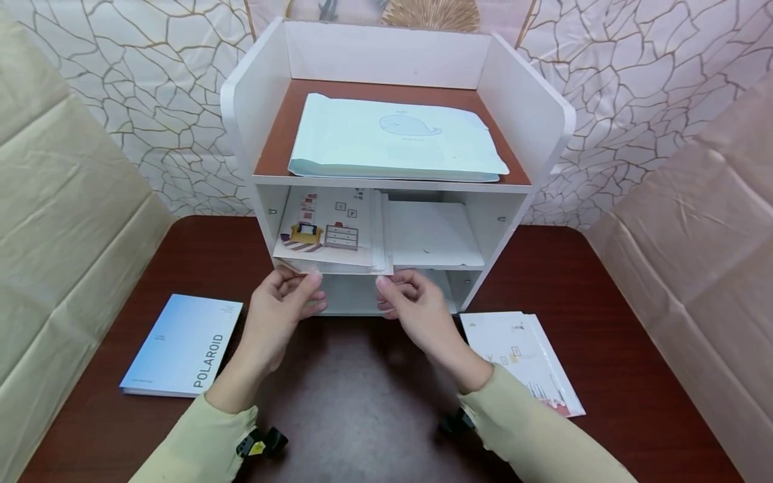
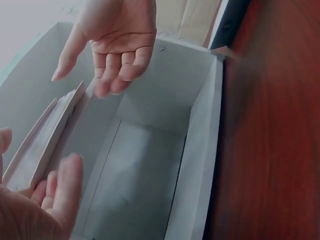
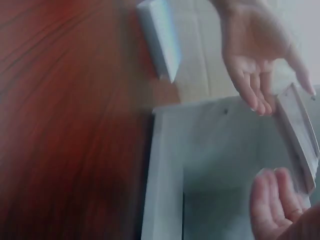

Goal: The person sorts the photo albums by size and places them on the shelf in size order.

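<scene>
Cloth with gold crackle lines [image 1: 121, 67] hangs behind our white shelf unit [image 1: 525, 100], which stands on a dark red-brown table [image 1: 628, 315]. On its middle board, at the left, we see the illustrated booklet stack [image 1: 362, 228], its near edge at the board's front. Our left hand [image 1: 282, 305] is at its left front corner, our right hand [image 1: 418, 308] at its right; thumbs and fingers stand wide apart about the stack's ends, and we cannot tell how firmly they press. Beside the stack lies a plain white booklet [image 1: 431, 231]. Whale-printed packaging [image 1: 392, 144] rests on top; a blue POLAROID book [image 1: 181, 345] lies to our left, white illustrated booklets [image 1: 510, 342] to our right.
</scene>
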Demonstrator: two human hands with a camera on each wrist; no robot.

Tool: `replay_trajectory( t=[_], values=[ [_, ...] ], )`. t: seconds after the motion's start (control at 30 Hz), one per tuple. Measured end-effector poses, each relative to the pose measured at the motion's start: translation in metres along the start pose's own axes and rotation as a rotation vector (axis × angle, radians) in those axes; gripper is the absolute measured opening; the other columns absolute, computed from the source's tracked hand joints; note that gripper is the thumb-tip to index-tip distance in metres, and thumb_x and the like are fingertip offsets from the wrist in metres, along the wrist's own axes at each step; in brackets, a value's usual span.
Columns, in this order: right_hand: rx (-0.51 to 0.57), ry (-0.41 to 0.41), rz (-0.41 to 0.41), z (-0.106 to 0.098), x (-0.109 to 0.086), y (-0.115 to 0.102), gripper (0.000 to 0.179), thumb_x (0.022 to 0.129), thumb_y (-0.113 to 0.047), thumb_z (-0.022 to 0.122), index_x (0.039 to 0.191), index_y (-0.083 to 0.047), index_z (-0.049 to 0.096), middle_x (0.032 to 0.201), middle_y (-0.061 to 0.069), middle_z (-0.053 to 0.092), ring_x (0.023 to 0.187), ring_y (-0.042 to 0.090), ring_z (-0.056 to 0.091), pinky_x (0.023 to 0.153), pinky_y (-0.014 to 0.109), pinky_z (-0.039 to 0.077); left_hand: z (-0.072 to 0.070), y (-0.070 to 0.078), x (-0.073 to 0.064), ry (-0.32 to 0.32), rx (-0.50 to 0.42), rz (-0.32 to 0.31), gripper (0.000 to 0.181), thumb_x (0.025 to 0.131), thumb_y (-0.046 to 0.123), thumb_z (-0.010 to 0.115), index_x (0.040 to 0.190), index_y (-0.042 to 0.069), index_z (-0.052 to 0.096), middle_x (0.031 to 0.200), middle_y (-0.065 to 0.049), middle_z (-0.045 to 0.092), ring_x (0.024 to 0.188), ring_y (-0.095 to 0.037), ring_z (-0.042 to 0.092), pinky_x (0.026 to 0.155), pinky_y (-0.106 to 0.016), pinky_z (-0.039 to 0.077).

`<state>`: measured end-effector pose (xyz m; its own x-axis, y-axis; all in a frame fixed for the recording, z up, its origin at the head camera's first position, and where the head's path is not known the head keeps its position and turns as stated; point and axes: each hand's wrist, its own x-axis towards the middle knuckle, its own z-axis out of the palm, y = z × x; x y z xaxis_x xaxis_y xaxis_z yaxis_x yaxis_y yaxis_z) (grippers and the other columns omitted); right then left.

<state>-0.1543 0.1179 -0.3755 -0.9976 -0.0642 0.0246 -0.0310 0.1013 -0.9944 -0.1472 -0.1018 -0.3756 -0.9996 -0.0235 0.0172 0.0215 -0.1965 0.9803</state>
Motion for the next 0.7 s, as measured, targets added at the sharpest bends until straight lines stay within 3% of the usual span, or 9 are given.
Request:
replay_trajectory(
  t=[0.2, 0.43, 0.7],
  values=[
    [-0.270, 0.010, -0.052, -0.038, -0.016, 0.014, 0.046, 0.087, -0.038, 0.073, 0.123, -0.015, 0.057, 0.100, 0.005, 0.070, 0.091, 0.018, 0.064, 0.077, 0.032, 0.052, 0.012, -0.012, -0.010, -0.049, 0.097, 0.033, 0.054, 0.089, 0.024, 0.072, 0.130, 0.001, 0.044, 0.122, -0.016, 0.053, 0.101, -0.024, 0.063, 0.084, -0.039, 0.054],
    [-0.352, 0.008, -0.044, -0.070, -0.034, 0.022, 0.050, 0.086, -0.036, 0.074, 0.126, -0.013, 0.054, 0.103, 0.005, 0.069, 0.091, 0.021, 0.064, 0.074, 0.030, 0.051, 0.027, -0.026, -0.021, -0.094, 0.228, 0.012, 0.062, 0.083, 0.038, 0.077, 0.132, 0.016, 0.047, 0.127, -0.003, 0.054, 0.108, -0.018, 0.060, 0.079, -0.037, 0.052],
    [-0.458, 0.014, -0.055, -0.101, -0.048, 0.031, 0.052, 0.087, -0.036, 0.073, 0.129, -0.011, 0.052, 0.110, 0.007, 0.066, 0.096, 0.018, 0.064, 0.079, 0.031, 0.053, 0.054, -0.041, -0.033, -0.168, 0.298, -0.022, 0.070, 0.080, 0.036, 0.080, 0.137, 0.013, 0.046, 0.128, -0.008, 0.054, 0.113, -0.027, 0.058, 0.084, -0.038, 0.053]
  ],
)
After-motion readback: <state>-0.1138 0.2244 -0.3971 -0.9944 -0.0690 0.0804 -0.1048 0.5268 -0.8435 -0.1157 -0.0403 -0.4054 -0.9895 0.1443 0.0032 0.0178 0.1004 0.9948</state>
